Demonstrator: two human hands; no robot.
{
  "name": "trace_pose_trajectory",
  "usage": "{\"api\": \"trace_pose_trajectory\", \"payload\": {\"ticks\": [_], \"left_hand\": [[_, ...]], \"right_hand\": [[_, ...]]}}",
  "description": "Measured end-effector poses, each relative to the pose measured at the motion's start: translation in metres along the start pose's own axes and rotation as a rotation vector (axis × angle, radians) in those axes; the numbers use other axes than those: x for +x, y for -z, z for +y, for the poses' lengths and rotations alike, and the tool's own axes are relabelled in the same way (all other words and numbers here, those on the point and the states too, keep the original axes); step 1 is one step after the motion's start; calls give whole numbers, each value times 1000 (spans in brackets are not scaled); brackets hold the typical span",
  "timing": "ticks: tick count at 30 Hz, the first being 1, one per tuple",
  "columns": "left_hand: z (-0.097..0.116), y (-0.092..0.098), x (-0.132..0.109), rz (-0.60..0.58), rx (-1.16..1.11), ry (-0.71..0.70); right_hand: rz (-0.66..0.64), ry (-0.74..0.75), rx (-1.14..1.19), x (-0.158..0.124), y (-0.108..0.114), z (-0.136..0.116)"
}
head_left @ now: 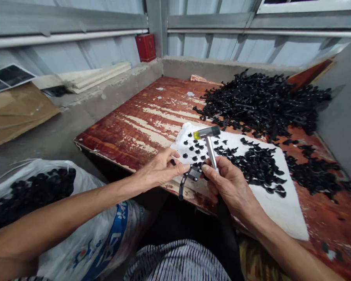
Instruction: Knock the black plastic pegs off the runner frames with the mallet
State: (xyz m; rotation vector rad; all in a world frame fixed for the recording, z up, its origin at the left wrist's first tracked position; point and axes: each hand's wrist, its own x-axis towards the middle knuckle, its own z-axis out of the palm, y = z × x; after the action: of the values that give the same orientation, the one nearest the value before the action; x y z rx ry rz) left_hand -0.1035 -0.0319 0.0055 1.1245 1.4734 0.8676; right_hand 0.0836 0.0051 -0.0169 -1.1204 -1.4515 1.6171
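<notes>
My right hand (232,185) is closed around the handle of a small mallet (212,152), whose head has a yellow face and a dark face and points up and away. Between the thumb and fingers of my left hand (160,168) is a black plastic part (194,173) with shiny metal spots and a curved arm hanging down. The right thumb and forefinger touch that part's right side too. Just beyond, on a white cloth (292,210), small round black pieces (194,158) stand in loose rows, with a heap of curved black pieces (256,166) to the right.
A large pile of black parts (260,101) covers the back right of the worn red-brown table (125,134). At the lower left stands a white sack (105,230) holding more black pieces. Cardboard (17,109) lies on the left ledge, and a red box (145,47) stands in the corner.
</notes>
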Motion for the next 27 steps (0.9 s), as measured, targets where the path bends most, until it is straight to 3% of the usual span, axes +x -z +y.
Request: {"api": "trace_pose_trajectory", "payload": {"ticks": [4,6,10,15,27], "left_hand": [[-2,-13,-6,-79,-486,239],[1,-18,-2,-18,-550,272],[8,-7,17,105,-478,299],[14,16,43,105,-364,291],[8,18,64,81,-293,343]], "right_hand": [[81,41,40,-1,-9,2],[41,31,17,-2,-13,1],[0,29,-81,-9,-7,-1],[81,44,-119,-18,10,4],[87,-38,-78,-24,20,21]]}}
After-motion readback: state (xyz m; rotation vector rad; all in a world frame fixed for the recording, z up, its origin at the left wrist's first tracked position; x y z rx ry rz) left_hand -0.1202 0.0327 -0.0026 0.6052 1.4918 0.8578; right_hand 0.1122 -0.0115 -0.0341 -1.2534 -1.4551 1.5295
